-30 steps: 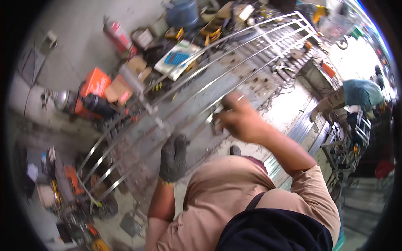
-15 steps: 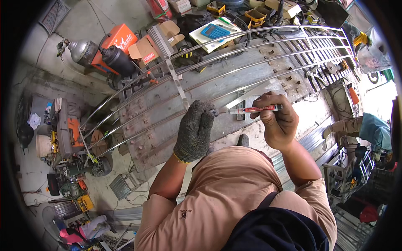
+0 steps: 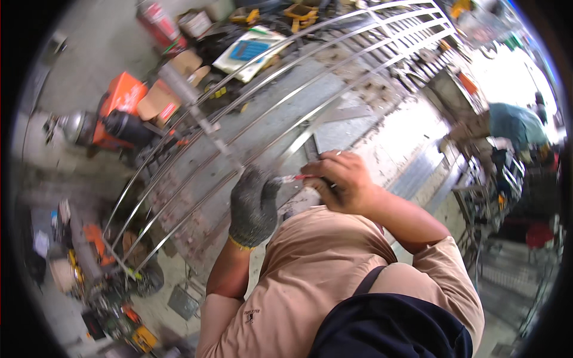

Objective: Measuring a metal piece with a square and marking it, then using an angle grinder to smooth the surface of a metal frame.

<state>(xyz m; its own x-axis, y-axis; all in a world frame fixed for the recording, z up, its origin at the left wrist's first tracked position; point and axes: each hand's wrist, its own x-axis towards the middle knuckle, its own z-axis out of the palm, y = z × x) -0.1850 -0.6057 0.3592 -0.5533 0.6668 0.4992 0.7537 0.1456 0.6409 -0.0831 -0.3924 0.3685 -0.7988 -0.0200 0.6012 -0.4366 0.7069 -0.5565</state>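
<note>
From where I stand, I see a person in a tan shirt (image 3: 325,256) bending over a big grey worktop (image 3: 280,85). The right hand (image 3: 341,179) is bare and sits just below the middle of the frame. Its fingers are curled tight around a thin red and white marker (image 3: 292,178). The marker lies nearly flat, and its left end goes up to the left hand (image 3: 255,206). That hand wears a dark grey glove with a yellow edge. Its fingers are bent and close to one another, but it is too blurry for me to tell if they pinch the marker or only touch it

A long rack of shiny bars (image 3: 219,143) lies across the worktop, from the lower left of the frame to the upper right. A flat shiny strip (image 3: 298,140) is just above the marker

At the upper left, a blue calculator (image 3: 249,50) lies on some white paper (image 3: 236,67). Farther left are an open brown box (image 3: 160,101), an orange box (image 3: 124,94) and a silver tank (image 3: 77,128). A red fire extinguisher (image 3: 158,25) is near the top edge. On the right side of the frame, another person in a blue-green shirt (image 3: 518,126) bends down, well apart from the worktop
</note>
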